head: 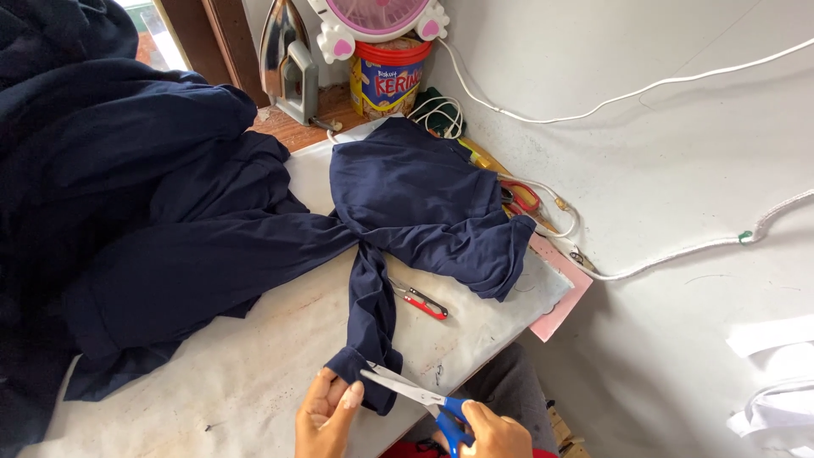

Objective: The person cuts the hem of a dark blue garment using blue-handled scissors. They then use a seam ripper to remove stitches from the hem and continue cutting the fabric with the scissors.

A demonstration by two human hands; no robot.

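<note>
A navy blue garment point(407, 195) lies spread on a pale padded board point(254, 373). One narrow sleeve point(373, 314) trails down toward me. My left hand point(326, 414) pinches the sleeve's cuff end at the board's front edge. My right hand point(492, 432) grips blue-handled scissors point(420, 394), whose open blades point left and touch the cuff beside my left thumb.
A large heap of navy fabric point(110, 195) covers the left side. A small red-handled clipper point(421, 299) lies near the sleeve. An iron point(288, 64), a tin can point(387, 76) and a pink fan point(377, 17) stand at the back. White cords point(644, 89) run across the floor.
</note>
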